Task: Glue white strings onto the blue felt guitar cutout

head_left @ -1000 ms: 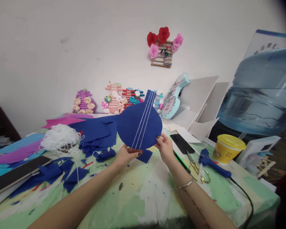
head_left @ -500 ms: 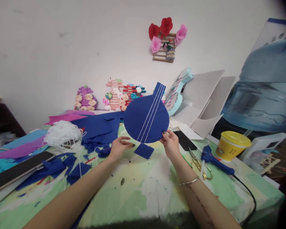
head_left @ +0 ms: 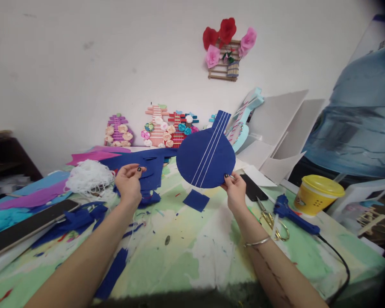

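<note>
A flat blue banjo-like cutout point(head_left: 202, 156), a round body with a short neck, is held up over the table. Three white strings run across it from the neck to the lower edge. My right hand point(head_left: 235, 188) pinches its lower right edge between thumb and fingers. My left hand point(head_left: 130, 182) is raised in front of the blue fabric point(head_left: 154, 171), thumb and fingertips pressed together; what they hold, if anything, is too small to tell. On the table below the cutout lies a small blue square point(head_left: 196, 200).
White string point(head_left: 90, 177) lies heaped at the left, near a long black-topped object point(head_left: 28, 229). Gold scissors point(head_left: 272, 220), a blue glue gun point(head_left: 293, 215), a black phone point(head_left: 253, 188) and a yellow bucket point(head_left: 317, 196) stand or lie right. Decorated instruments point(head_left: 156, 126) line the wall.
My left hand has moved left and up, away from the cutout, and its fingers have closed together. The cutout and my right hand appear slightly farther right in the view, which has shifted a little.
</note>
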The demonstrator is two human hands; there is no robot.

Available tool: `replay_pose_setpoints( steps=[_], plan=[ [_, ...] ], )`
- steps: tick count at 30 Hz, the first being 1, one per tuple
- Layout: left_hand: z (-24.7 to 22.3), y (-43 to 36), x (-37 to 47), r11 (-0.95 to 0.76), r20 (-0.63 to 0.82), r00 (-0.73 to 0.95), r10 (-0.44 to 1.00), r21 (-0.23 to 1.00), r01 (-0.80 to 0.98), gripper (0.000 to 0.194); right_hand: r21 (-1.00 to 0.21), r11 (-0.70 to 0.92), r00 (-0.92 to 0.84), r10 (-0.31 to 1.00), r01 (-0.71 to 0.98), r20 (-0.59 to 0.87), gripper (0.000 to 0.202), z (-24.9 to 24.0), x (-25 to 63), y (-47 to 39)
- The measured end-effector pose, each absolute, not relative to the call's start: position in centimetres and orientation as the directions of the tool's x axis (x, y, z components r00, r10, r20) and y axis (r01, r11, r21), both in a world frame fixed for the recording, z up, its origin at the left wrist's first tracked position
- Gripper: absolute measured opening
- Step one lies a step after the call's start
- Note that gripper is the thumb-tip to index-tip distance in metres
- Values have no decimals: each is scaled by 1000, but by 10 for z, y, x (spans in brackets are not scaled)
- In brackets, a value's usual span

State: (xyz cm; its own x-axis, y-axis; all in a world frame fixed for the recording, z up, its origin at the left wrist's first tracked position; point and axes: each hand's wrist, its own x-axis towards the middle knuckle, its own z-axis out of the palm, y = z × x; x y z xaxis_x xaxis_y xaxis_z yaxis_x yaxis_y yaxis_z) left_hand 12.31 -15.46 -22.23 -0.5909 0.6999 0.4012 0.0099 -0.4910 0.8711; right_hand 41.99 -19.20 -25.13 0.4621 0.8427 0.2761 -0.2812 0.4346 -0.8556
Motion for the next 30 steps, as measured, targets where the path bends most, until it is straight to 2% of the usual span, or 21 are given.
replay_pose_setpoints(
  steps=[2,5,8,11,14,16,21,23,25,26,28,30],
  plan=[
    [-225,-159,126,-546,580,-501,642,805,233,23,-859,430,447,849,-277,281,42,-252,417,-193],
    [-236,-166,142,-587,782,-235,578,598,546,52,-867,416,408,867,-275,286,43,-253,410,-195],
    [-249,-171,161,-579,802,-10,597,439,687,94,-876,395,368,886,-276,284,43,-256,404,-196],
    [-257,-173,171,-563,740,59,670,455,690,118,-883,376,338,900,-280,276,44,-257,401,-197],
    [-258,-172,172,-549,712,7,702,536,641,111,-886,365,315,909,-285,273,43,-257,400,-197],
    [-256,-170,169,-560,723,-31,690,560,610,96,-887,361,301,913,-288,274,43,-257,401,-198],
    [-250,-168,159,-563,740,-124,661,598,571,41,-885,365,292,914,-289,281,43,-255,402,-198],
    [-249,-169,158,-553,739,-157,655,611,567,34,-885,367,293,913,-288,283,43,-255,402,-199],
    [-249,-170,160,-542,729,-159,666,619,569,36,-884,369,293,912,-288,286,43,-254,401,-200],
    [-250,-171,162,-538,720,-143,679,621,570,45,-883,370,292,912,-287,288,43,-253,401,-200],
    [-252,-172,167,-558,731,-97,675,593,581,78,-883,371,288,913,-286,291,42,-253,400,-201],
    [-254,-174,170,-617,806,-43,590,485,620,103,-884,370,284,914,-284,291,41,-253,399,-201]
  ],
)
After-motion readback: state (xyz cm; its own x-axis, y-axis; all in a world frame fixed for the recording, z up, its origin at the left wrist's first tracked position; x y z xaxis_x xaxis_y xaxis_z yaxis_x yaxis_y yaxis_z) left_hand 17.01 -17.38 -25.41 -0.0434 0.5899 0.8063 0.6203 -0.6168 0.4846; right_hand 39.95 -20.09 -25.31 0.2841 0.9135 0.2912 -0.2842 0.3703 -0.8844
